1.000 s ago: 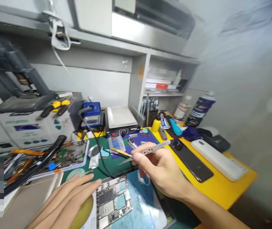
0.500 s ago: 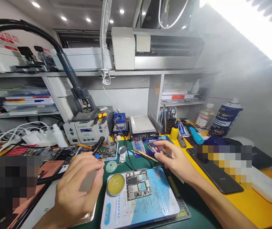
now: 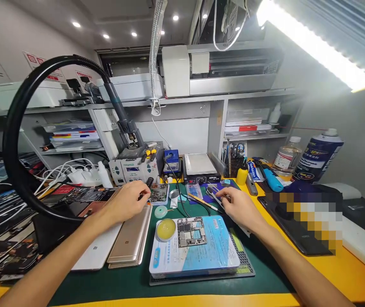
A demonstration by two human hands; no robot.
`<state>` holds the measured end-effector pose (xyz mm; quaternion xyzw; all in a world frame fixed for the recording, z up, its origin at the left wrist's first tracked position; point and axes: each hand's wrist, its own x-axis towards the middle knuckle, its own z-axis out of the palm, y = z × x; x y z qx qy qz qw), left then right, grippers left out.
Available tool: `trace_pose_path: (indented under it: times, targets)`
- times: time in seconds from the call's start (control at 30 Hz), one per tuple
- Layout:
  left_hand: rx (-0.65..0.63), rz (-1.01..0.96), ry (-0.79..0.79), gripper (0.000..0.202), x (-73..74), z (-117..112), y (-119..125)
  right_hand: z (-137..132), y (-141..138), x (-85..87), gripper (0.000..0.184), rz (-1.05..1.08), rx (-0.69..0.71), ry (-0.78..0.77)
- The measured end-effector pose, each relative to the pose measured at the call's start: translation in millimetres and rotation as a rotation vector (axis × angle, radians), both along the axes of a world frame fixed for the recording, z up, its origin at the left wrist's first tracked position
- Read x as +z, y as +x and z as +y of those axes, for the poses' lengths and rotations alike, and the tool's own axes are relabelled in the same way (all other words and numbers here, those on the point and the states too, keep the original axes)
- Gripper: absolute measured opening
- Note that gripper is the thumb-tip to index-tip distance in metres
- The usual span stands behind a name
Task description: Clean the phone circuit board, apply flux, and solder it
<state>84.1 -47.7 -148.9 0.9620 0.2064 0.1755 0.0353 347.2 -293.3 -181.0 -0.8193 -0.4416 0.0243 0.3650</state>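
Note:
My left hand (image 3: pixel 127 201) reaches forward, its fingers closed round a black tool handle (image 3: pixel 147 186) beside a small tray of phone parts (image 3: pixel 158 194). A thick black hose (image 3: pixel 13 140) loops from that side up to the rework station (image 3: pixel 131 167). My right hand (image 3: pixel 237 206) rests on the green mat, pinching metal tweezers (image 3: pixel 213 192) whose tips lie over a purple pad (image 3: pixel 201 189). Between my hands a phone circuit board (image 3: pixel 190 230) lies on a blue and white pad (image 3: pixel 198 253), next to a round yellow flux tin (image 3: pixel 166 229).
A gold phone (image 3: pixel 130 238) and a white phone (image 3: pixel 97 252) lie face down at the left. A heating plate (image 3: pixel 199 165), spray can (image 3: pixel 317 155), clear bottle (image 3: pixel 285 158) and tool holder (image 3: pixel 233 164) stand at the back. A black phone (image 3: pixel 286 228) lies on the yellow bench at right.
The view has lifted and pulled back. My left hand left the pad and went forward to the black handle. My right hand carried the tweezers away from the board to the purple pad.

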Motion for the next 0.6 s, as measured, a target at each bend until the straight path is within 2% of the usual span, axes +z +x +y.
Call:
trace_pose_path:
  times: [0.1, 0.23, 0.4, 0.6]
  targets:
    - [-0.013, 0.193, -0.047, 0.028, 8.9, 10, 19, -1, 1, 2.3, 0.028, -0.048, -0.013, -0.040]
    - [0.001, 0.365, -0.070, 0.032, 9.1, 17, 45, -1, 1, 2.8, 0.031, -0.084, -0.011, -0.069]
    - [0.036, 0.480, -0.071, 0.034, 5.0, 20, 63, -1, 3, 3.0, 0.033, -0.107, -0.015, -0.093]
    - [0.044, 0.555, -0.061, 0.037, 8.8, 18, 75, 0, 5, 2.7, 0.034, -0.119, -0.024, -0.122]
